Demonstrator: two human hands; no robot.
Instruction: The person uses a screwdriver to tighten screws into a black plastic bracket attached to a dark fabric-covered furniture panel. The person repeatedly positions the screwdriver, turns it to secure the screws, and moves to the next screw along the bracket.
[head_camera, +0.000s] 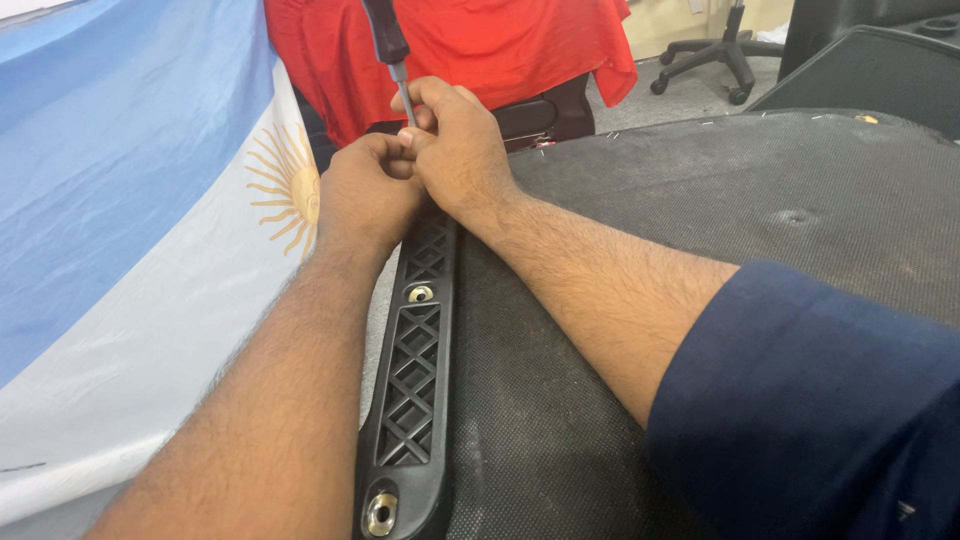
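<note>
My right hand (455, 145) is closed around the metal shaft of a screwdriver (390, 45) with a dark handle that stands nearly upright. My left hand (368, 190) is curled tight against it, fingers pinched at the shaft's lower end, which is hidden between both hands. Both hands rest over the far end of a long black plastic bracket (412, 385) with a lattice pattern. The bracket lies along the edge of a black fabric-covered panel (700, 190). Two metal screw holes (420, 294) show in the bracket nearer to me.
A light blue and white flag with a yellow sun (150, 220) hangs at the left. A red cloth (480, 45) drapes over something behind the hands. An office chair base (720, 55) stands on the floor at the back right.
</note>
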